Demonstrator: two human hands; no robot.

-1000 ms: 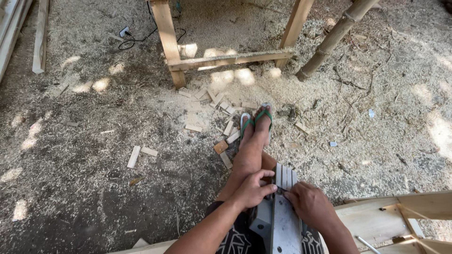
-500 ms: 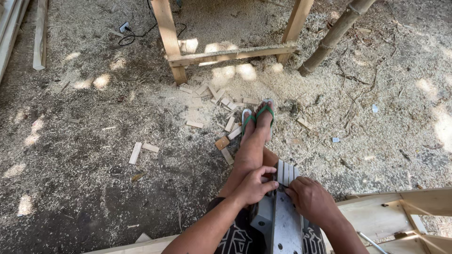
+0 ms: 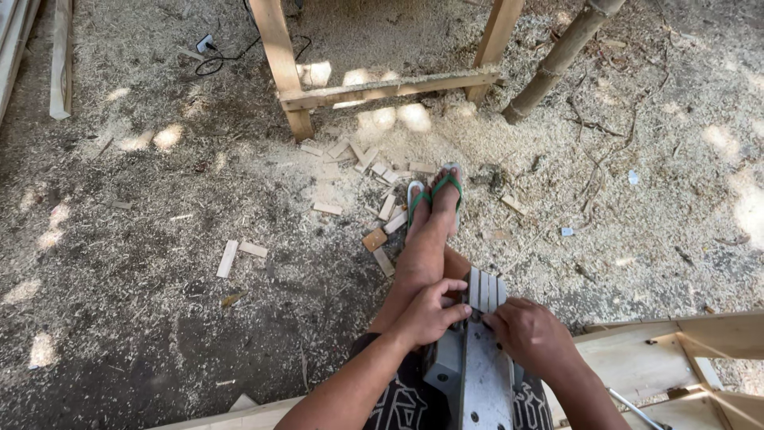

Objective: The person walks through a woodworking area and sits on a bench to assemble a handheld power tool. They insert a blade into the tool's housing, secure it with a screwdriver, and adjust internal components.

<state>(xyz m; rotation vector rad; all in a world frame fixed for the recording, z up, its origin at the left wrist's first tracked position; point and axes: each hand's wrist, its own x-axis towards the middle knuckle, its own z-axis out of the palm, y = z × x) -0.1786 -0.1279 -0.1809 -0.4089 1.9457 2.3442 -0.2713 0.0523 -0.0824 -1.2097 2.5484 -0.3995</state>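
A grey metal power tool (image 3: 477, 378) lies base-up on my lap, with a ribbed grey end (image 3: 485, 291) pointing away from me. My left hand (image 3: 426, 314) rests on its left side, fingers curled against the ribbed part. My right hand (image 3: 529, 338) presses on the tool's right side, fingertips at the joint between plate and ribbed end. What the fingers pinch is hidden. My leg stretches forward to a foot in a green-strapped sandal (image 3: 438, 199).
Sawdust covers the ground, with several small wood offcuts (image 3: 350, 155) scattered ahead. A wooden frame (image 3: 382, 87) and a bamboo pole (image 3: 557, 60) stand beyond. A light wooden structure (image 3: 676, 358) lies at my right. A black cable with a plug (image 3: 211, 56) lies far left.
The view has shifted slightly. Both hands stay on the tool, with my left fingers moved a little closer onto the ribbed end.
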